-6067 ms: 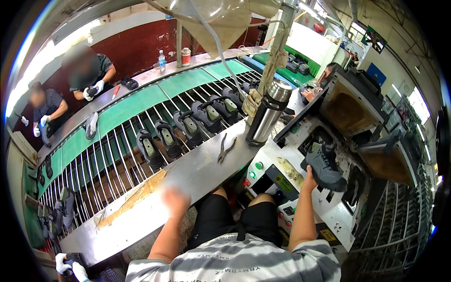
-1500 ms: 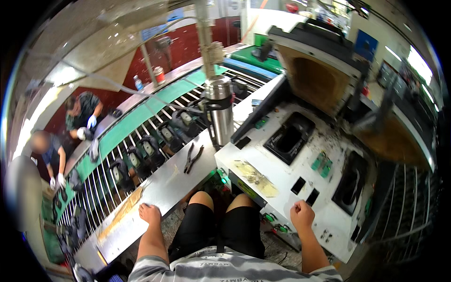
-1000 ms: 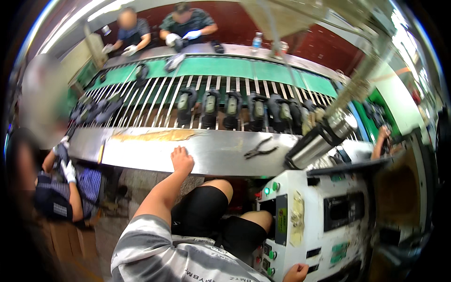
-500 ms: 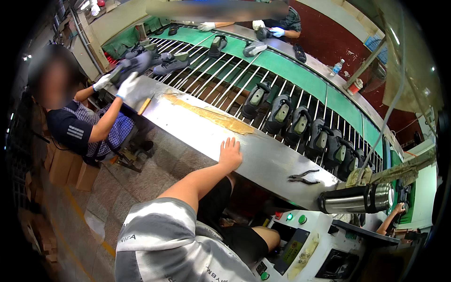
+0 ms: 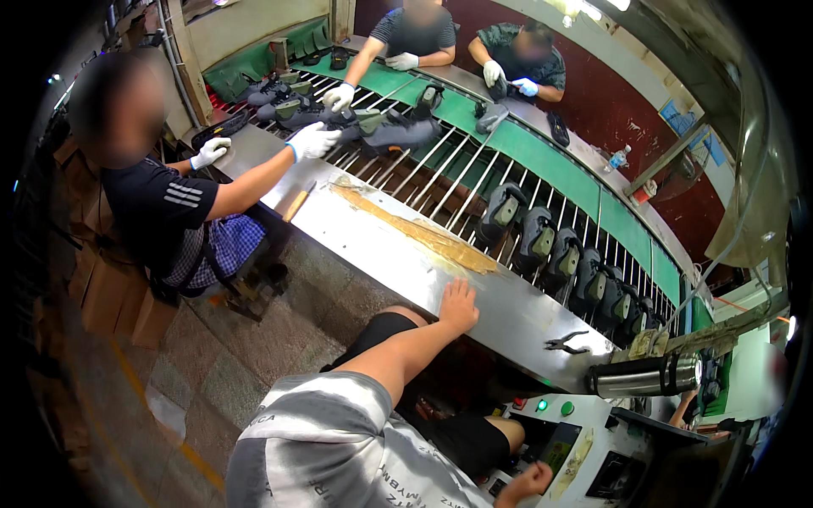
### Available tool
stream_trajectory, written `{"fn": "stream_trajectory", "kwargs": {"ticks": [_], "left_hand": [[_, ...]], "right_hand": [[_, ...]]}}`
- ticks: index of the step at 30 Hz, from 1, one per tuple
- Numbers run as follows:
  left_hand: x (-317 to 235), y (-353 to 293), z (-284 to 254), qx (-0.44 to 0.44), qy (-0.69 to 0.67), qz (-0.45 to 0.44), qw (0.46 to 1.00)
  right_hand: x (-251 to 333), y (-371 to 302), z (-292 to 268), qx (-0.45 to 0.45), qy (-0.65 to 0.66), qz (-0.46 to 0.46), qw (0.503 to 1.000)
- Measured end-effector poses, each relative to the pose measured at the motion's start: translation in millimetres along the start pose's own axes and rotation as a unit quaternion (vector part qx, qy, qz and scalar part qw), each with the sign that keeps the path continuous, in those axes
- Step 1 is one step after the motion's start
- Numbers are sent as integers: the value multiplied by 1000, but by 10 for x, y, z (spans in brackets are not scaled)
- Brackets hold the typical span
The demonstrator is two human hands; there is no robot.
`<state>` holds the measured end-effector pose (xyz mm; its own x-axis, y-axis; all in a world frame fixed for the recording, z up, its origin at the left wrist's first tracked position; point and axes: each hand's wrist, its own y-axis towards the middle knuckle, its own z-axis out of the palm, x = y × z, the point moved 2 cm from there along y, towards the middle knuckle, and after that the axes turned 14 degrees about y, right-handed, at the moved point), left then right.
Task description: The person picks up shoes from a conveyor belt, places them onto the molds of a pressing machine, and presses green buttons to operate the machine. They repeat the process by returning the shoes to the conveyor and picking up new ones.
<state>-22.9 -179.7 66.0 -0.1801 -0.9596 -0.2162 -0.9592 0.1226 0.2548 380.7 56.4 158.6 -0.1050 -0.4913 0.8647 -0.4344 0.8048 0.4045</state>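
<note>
My left hand (image 5: 458, 306) lies flat on the near edge of the long metal worktop (image 5: 381, 267), fingers stretched out, holding nothing. A strip of brownish tape (image 5: 411, 227) runs along the worktop just beyond it. My right hand (image 5: 528, 482) is low in the picture beside the white machine panel (image 5: 576, 449), its fingers curled in and nothing visible in them. Ahead of my left hand, a row of dark grey shoes (image 5: 535, 237) stands on the metal rollers (image 5: 440, 182). To the right on the worktop are pliers (image 5: 566, 342) and a steel thermos (image 5: 644, 376) lying on its side.
At the left, a seated co-worker's gloved hand (image 5: 313, 142) is at a grey shoe (image 5: 402, 135). Two people work across the green-edged line (image 5: 559, 161). A wooden-handled tool (image 5: 298, 203) lies on the worktop. Cardboard boxes (image 5: 110, 296) stand on the floor.
My right hand has come into view beside the machine. My left hand stays flat on the worktop. The left co-worker's shoe is now at the rollers, and a person opposite reaches across toward the shoes.
</note>
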Motion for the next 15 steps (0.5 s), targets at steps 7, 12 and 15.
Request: {"fn": "stream_trajectory", "kwargs": {"ticks": [7,12,15], "left_hand": [[869,222,-229,60,-255,84,961],[1756,825,-691,22,-298,-19,954],[2387,1349,-762,13,-255,-59,965]], "right_hand": [[1230,-304,2695,295,169,-121,933],[1050,-252,4079,369,62,-125,919],[969,-225,4599,385,-38,-152,910]]}}
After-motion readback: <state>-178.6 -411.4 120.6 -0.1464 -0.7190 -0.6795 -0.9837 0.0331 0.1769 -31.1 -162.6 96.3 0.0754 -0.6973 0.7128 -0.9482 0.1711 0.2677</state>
